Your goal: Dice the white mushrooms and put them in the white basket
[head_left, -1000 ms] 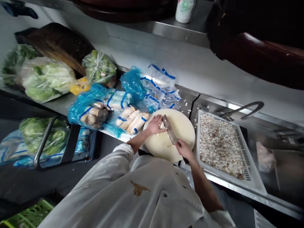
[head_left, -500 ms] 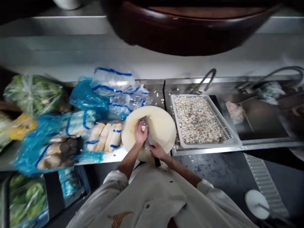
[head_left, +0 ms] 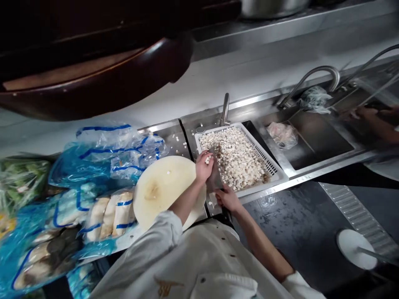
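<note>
My right hand (head_left: pixel 229 198) is closed round the handle of a cleaver (head_left: pixel 215 174), whose broad blade is tilted at the near left edge of a white plastic basket (head_left: pixel 282 176). Cupped against the blade, my left hand (head_left: pixel 204 166) has a few pale diced mushroom pieces (head_left: pixel 208 159) in its fingers. A thick layer of diced mushrooms (head_left: pixel 240 155) covers much of the basket's bottom. Left of my hands stands a round cream chopping board (head_left: pixel 165 174) with a brownish stain and a stray crumb.
Bagged whole mushrooms (head_left: pixel 109 214) and blue plastic bags (head_left: pixel 77 166) lie left of the board. A tap (head_left: pixel 225 109) rises behind the basket. At right is a sink (head_left: pixel 324 141) with a bagged item (head_left: pixel 282 135); another person's arm (head_left: pixel 378 124) works beyond. A dark overhang (head_left: pixel 102 89) juts out above.
Both hands have moved right with the cleaver and diced pieces, from the chopping board to the basket's edge. The view has turned to the right, and another person's arm has come in.
</note>
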The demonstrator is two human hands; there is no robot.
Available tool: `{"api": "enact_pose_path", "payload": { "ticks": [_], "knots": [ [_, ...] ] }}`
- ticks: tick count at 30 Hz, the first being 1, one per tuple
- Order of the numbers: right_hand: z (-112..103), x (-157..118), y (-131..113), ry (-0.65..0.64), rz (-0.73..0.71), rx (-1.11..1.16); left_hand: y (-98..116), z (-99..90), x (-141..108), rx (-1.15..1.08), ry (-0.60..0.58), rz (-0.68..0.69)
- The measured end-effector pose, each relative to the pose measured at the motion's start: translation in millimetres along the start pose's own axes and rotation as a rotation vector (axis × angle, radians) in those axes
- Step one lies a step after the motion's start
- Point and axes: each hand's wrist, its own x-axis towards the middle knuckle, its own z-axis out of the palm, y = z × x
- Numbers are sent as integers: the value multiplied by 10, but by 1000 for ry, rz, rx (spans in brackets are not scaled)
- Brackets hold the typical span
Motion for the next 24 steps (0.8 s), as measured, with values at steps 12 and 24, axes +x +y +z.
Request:
{"api": "enact_pose_path", "payload": {
  "ticks": [12, 24],
  "knots": [
    [-1301, -1136, 326, 363, -130, 278, 368, 1419, 814, 229, -668, 120],
    [-1707, -839, -57, 602, -343, 216, 1108, 1510, 81, 350, -856, 293]
  ]
}}
